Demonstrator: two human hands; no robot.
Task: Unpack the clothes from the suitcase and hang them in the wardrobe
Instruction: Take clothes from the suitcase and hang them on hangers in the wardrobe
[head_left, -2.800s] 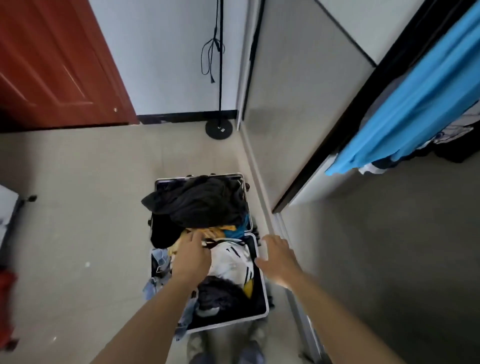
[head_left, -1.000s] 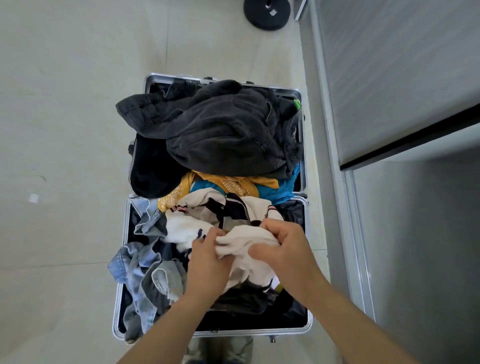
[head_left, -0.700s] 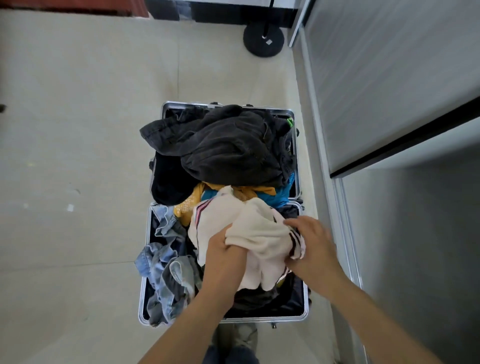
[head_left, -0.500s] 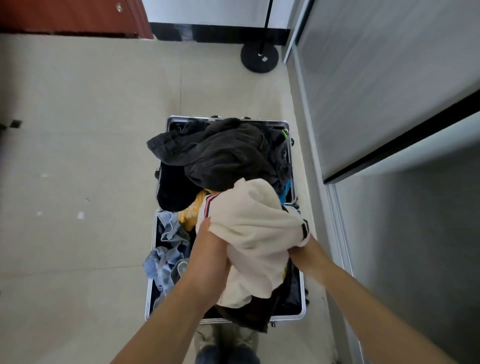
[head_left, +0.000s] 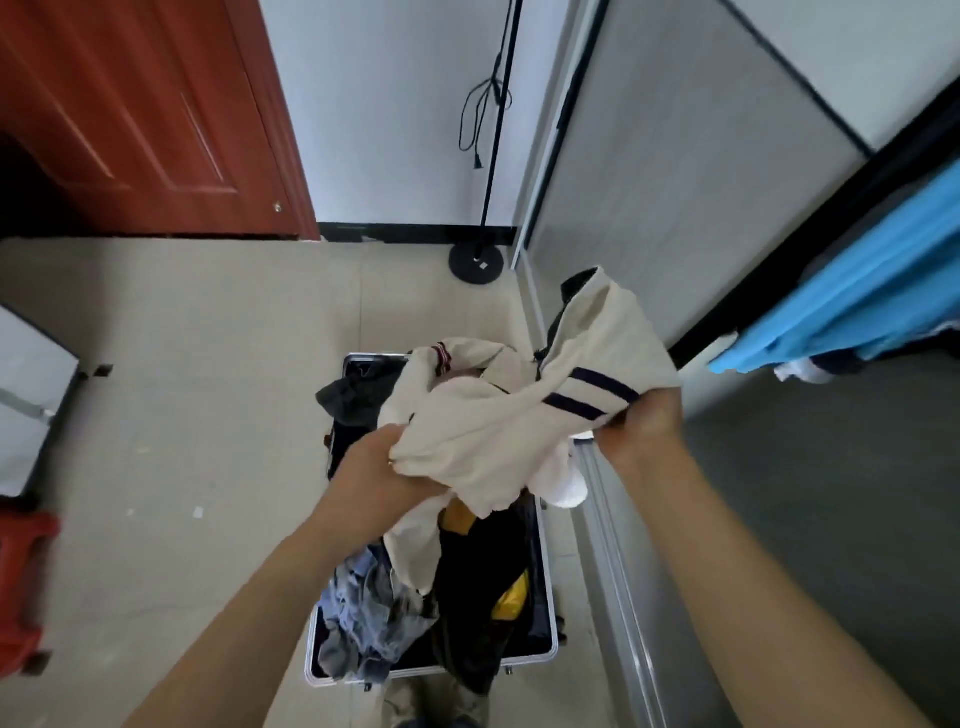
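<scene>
A cream garment with dark navy stripes (head_left: 519, 415) is lifted above the open silver-rimmed suitcase (head_left: 550, 644) on the floor. My left hand (head_left: 379, 462) grips its lower left bunch. My right hand (head_left: 641, 423) pinches the striped edge on the right. Under the garment the suitcase holds denim pieces (head_left: 363, 613), dark clothes (head_left: 478, 587) and a bit of yellow fabric (head_left: 511, 597). A dark grey garment (head_left: 358, 397) lies in the far half. The wardrobe opening (head_left: 831, 467) is at the right, with a blue garment (head_left: 857, 291) hanging in it.
A grey sliding wardrobe door (head_left: 675, 171) stands behind the suitcase, its floor track (head_left: 618, 561) running beside it. A black lamp stand base (head_left: 475, 262) sits by the wall. A red-brown door (head_left: 140, 114) is at the far left, a red stool (head_left: 23, 577) at the left edge.
Both hands took hold of the cream garment in the suitcase and lifted it up and to the right, spreading it apart. The view tilted up toward the door and wardrobe.
</scene>
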